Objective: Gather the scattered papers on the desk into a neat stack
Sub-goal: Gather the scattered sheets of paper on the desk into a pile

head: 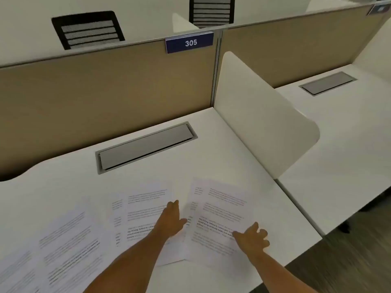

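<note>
Several printed white sheets lie spread over the near half of the white desk (pixel 190 157). The right sheet (pixel 220 208) lies tilted near the desk's right edge. A middle sheet (pixel 143 206) overlaps it slightly, and more sheets (pixel 63 240) fan out to the left. My left hand (pixel 172 218) rests flat on the middle sheet, fingers extended, its thumb touching the right sheet's left edge. My right hand (pixel 251 236) lies on the lower right part of the right sheet with fingers spread. Neither hand grips a sheet.
A grey cable hatch (pixel 146 146) is set into the desk behind the papers. A white side divider (pixel 260 115) stands at the right, a tan back partition (pixel 105 96) with a "305" sign (pixel 189 42) behind. The desk's right front corner drops to dark floor (pixel 338 261).
</note>
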`<state>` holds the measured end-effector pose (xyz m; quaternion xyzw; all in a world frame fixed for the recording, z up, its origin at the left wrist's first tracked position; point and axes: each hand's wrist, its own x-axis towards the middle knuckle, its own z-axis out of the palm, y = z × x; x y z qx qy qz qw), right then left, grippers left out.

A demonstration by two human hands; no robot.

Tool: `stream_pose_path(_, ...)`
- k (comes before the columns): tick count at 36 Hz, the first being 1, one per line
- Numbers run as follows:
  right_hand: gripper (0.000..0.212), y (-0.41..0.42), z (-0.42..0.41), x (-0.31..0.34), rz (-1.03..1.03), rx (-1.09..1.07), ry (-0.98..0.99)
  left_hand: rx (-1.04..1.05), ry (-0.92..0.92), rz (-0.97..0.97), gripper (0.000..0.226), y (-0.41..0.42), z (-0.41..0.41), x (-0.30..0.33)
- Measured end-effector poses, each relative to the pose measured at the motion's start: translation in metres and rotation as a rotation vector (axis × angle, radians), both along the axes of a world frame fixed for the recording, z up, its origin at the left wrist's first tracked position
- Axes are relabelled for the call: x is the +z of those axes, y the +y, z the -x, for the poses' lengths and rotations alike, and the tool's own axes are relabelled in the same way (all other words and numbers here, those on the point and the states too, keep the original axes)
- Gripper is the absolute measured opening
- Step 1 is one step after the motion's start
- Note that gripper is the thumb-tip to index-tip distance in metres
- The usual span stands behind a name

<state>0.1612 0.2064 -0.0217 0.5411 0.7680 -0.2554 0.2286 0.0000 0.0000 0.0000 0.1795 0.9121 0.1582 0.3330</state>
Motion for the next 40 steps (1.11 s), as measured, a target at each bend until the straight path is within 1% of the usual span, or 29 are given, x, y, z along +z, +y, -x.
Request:
stream_pose_path(2, 0.1, 0.003, 0.002, 0.0, 0.002, -0.028, -0.018, 0.024, 0.001, -0.012, 0.077, 0.007, -0.001, -0.003)
stream_pose_path(6, 0.102, 0.004, 0.01, -0.005, 0.044, -0.113, 0.011, 0.054, -0.036, -0.029, 0.068, 0.023, -0.007, -0.009)
stream_pose_path(9, 0.097, 0.006, 0.019, -0.007, 0.032, -0.155, 0.024, 0.101, -0.027, -0.041, 0.065, 0.035, -0.006, -0.013)
stream_pose_path(12, 0.093, 0.007, 0.025, -0.009, 0.041, -0.176, 0.041, 0.117, -0.014, -0.042, 0.055, 0.043, -0.005, -0.017)
stream_pose_path(16, 0.107, 0.006, 0.03, -0.014, 0.012, -0.124, 0.043, 0.137, -0.02, -0.026, 0.054, 0.049, -0.002, -0.021)
stream_pose_path(18, 0.108, 0.005, 0.03, -0.015, -0.019, -0.069, 0.015, 0.144, -0.027, -0.025, 0.054, 0.053, -0.004, -0.023)
stream_pose_path(21, 0.101, 0.002, 0.028, -0.017, -0.058, 0.0, -0.002, 0.166, -0.048, -0.029, 0.053, 0.058, -0.007, -0.026)
stream_pose_path(25, 0.097, 0.001, 0.028, -0.016, -0.075, 0.026, 0.009, 0.202, -0.065, -0.01, 0.059, 0.064, -0.01, -0.029)
stream_pose_path(28, 0.089, 0.0, 0.028, -0.013, -0.077, 0.054, 0.038, 0.208, -0.081, 0.002, 0.061, 0.07, -0.012, -0.031)
stream_pose_path(32, 0.075, -0.003, 0.026, -0.013, -0.102, 0.142, 0.033, 0.222, 0.022, 0.129, 0.065, 0.08, -0.016, -0.028)
stream_pose_path(35, 0.062, -0.01, 0.026, -0.01, -0.163, 0.231, -0.042, 0.241, 0.052, 0.151, 0.068, 0.086, -0.017, -0.026)
stream_pose_path(37, 0.062, -0.015, 0.028, -0.009, -0.174, 0.256, -0.089, 0.255, 0.025, 0.125, 0.064, 0.087, -0.015, -0.025)
stream_pose_path(40, 0.073, -0.02, 0.033, -0.01, -0.102, 0.154, -0.08, 0.326, -0.057, 0.013, 0.06, 0.086, -0.01, -0.025)
